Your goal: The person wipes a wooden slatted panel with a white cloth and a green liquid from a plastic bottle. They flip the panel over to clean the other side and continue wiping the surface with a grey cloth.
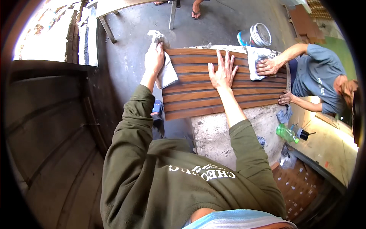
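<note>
A brown slatted wood panel (pixel 190 89) with dark grooves lies flat in front of me on a worn, pale work surface. At its left end, my left hand (pixel 154 59) grips a white cloth (pixel 167 73), which hangs over the panel's edge. My right hand (pixel 223 74) rests flat on the panel's middle, fingers spread, holding nothing. Across at the right end, a co-worker's hand (pixel 268 67) presses another white cloth (pixel 253 61) onto the slats. The co-worker's other hand (pixel 284 97) touches the panel's near right corner.
A white and blue bucket (pixel 260 35) stands beyond the panel. To the right, a green plastic bottle (pixel 286 133) lies beside a dark-capped container (pixel 302 134) and a crumpled blue cloth (pixel 284 114). A table (pixel 122 7) stands at the back, near another person's foot (pixel 196 10).
</note>
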`<action>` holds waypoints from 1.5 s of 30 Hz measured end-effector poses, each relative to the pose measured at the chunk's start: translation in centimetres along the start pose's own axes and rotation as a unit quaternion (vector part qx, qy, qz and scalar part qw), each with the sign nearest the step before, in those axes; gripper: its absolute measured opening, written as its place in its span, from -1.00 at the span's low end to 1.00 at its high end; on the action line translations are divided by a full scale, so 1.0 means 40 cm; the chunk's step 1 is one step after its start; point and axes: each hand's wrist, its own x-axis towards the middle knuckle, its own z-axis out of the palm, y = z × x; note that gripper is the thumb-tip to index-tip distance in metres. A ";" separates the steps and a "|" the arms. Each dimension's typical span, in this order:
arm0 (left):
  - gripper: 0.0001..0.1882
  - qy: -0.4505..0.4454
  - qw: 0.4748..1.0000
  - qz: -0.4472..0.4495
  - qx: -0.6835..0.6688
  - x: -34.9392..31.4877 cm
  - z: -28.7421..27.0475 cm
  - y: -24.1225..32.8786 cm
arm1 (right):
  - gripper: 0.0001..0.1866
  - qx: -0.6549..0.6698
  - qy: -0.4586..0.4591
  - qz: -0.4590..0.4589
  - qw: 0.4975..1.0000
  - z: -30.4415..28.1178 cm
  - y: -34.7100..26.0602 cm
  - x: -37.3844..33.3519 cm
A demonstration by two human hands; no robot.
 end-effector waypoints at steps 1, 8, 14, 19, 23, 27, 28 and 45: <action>-0.57 0.023 1.000 0.005 -0.016 -0.024 0.004 0.003 | -0.29 0.000 -0.001 0.004 1.000 -0.002 -0.002 -0.002; -0.55 -0.082 0.989 -0.111 -0.047 -0.325 -0.049 0.032 | -0.28 0.016 0.009 0.025 1.000 -0.007 0.003 -0.008; -0.65 0.097 0.992 -0.074 0.035 0.039 -0.074 -0.022 | -0.28 0.013 0.009 0.011 1.000 -0.006 -0.007 -0.005; -0.56 -0.015 0.993 0.101 0.062 0.014 -0.192 0.141 | -0.26 0.106 0.071 0.022 0.992 -0.013 0.001 -0.009; -0.21 -0.194 0.857 0.290 0.379 -0.162 -0.060 0.205 | -0.29 0.134 0.103 0.016 0.986 -0.007 0.011 -0.011; -0.24 -0.192 0.863 0.350 0.309 -0.130 0.138 0.255 | -0.34 0.224 0.161 -0.013 0.961 -0.012 0.028 -0.016; -0.25 -0.195 0.852 0.383 0.298 -0.122 0.175 0.280 | -0.35 0.293 0.190 -0.012 0.937 -0.012 0.035 -0.009; -0.36 -0.278 0.761 0.529 0.251 -0.042 0.400 0.372 | -0.17 0.419 0.331 0.123 0.836 -0.024 0.054 -0.043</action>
